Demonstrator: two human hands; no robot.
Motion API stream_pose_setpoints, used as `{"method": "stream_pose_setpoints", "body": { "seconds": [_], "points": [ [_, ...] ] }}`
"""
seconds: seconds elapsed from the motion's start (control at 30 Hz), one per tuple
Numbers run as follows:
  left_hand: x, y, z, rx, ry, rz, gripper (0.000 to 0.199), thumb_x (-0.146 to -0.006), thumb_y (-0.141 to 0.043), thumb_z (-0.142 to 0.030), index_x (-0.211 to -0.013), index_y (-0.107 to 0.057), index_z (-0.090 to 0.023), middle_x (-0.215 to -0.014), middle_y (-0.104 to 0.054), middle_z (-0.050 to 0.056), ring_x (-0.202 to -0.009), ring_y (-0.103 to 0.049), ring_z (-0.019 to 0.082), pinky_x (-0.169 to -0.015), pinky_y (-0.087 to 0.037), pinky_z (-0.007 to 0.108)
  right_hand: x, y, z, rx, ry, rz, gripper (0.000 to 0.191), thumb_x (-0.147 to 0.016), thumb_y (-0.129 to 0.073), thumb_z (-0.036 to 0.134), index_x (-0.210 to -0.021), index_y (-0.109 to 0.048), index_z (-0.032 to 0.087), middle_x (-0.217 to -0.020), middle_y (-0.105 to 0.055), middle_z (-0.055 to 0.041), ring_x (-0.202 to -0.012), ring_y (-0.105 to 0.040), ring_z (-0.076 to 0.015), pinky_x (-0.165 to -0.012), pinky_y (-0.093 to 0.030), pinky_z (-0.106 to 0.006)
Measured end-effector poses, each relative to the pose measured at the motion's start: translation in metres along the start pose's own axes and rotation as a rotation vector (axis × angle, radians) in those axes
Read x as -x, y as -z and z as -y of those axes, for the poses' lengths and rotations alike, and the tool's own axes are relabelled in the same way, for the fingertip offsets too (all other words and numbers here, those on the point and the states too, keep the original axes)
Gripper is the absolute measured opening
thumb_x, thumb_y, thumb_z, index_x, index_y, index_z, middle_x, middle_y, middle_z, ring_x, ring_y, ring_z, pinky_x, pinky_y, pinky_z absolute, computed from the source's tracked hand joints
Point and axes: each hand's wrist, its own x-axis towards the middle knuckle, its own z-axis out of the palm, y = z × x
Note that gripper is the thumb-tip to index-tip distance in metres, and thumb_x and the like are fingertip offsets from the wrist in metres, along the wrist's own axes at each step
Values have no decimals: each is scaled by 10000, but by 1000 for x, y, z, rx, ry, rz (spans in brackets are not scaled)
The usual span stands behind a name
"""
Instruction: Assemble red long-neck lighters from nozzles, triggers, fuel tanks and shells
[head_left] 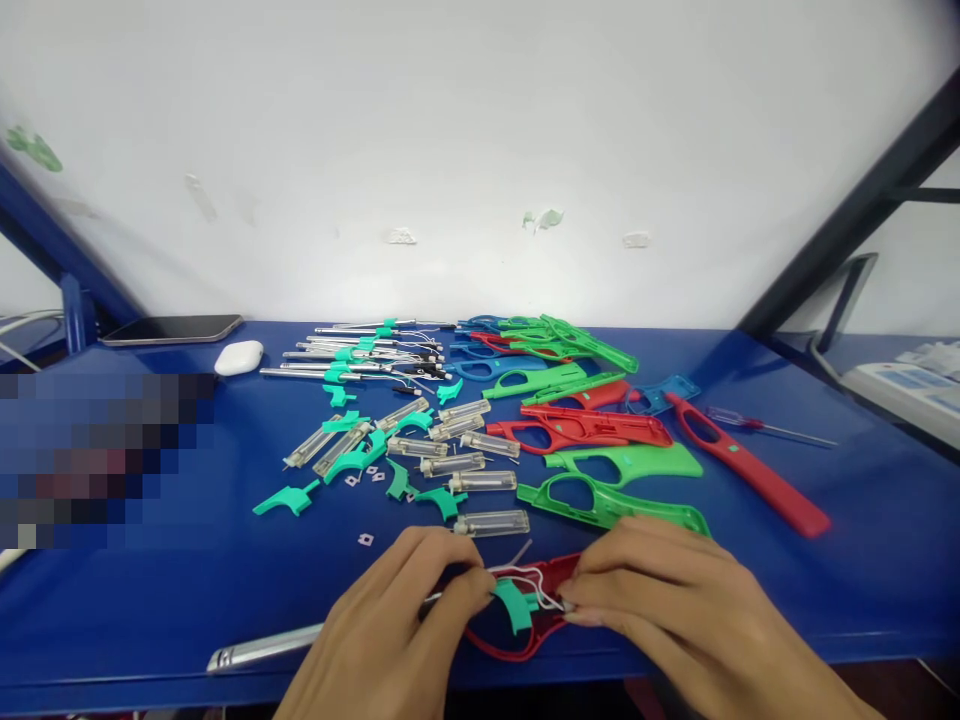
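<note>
Bottom centre: red half-shell [564,566] w/ green trigger [517,609] & white wires [537,575] inside, uncovered, so prob. midway; clear reservoirs [486,481], spare shells [652,462] loose mid-frame. L hand [394,620]: grip closed on shell's left end (metal tube [262,648] pokes out beyond). R hand [675,600]: pinching wires, seemingly. Worktop [172,600] front edge close below; room lower left, lower right.

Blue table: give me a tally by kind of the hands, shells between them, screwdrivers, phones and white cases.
Left hand and right hand: 2
Red shell between them: 1
Screwdriver: 1
Phone: 1
White case: 1
Total: 6
</note>
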Motion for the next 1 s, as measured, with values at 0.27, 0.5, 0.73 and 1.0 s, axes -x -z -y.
{"method": "stream_pose_setpoints", "body": {
  "seconds": [0.27,0.5,0.73,1.0],
  "points": [
    [-14,2,2,211,166,-2,174,-1130,-554,-151,-1065,-661,-272,-1072,-699,-16,-848,-745,98,-770,-597,168,-2,1,2,16,18,-34,307,-1198,-511,343,-1103,-799,293,-1009,-836,25,-898,-791,-134,-835,-616,-248],
    [-12,-1,2,203,177,0,188,-1132,-535,-133,-1085,-649,-275,-1068,-695,-15,-892,-756,101,-819,-607,161,-6,4,0,36,59,-21,332,-1200,-497,308,-1086,-806,262,-990,-841,7,-876,-801,-144,-797,-624,-253],
    [-15,-1,-1,110,63,-28,246,-1139,-460,-68,-1104,-641,-230,-1058,-697,5,-950,-768,94,-861,-615,138,-4,1,2,20,63,-34,306,-1206,-487,298,-1098,-771,263,-1003,-839,32,-891,-789,-126,-810,-590,-255],
    [-3,-1,2,25,35,79,195,-1126,-491,-92,-1148,-648,-206,-1117,-693,39,-915,-717,135,-834,-629,242,1,-1,1,17,40,-24,271,-1204,-482,293,-1138,-745,287,-1033,-821,40,-918,-779,-129,-834,-577,-265]
  ]
}}
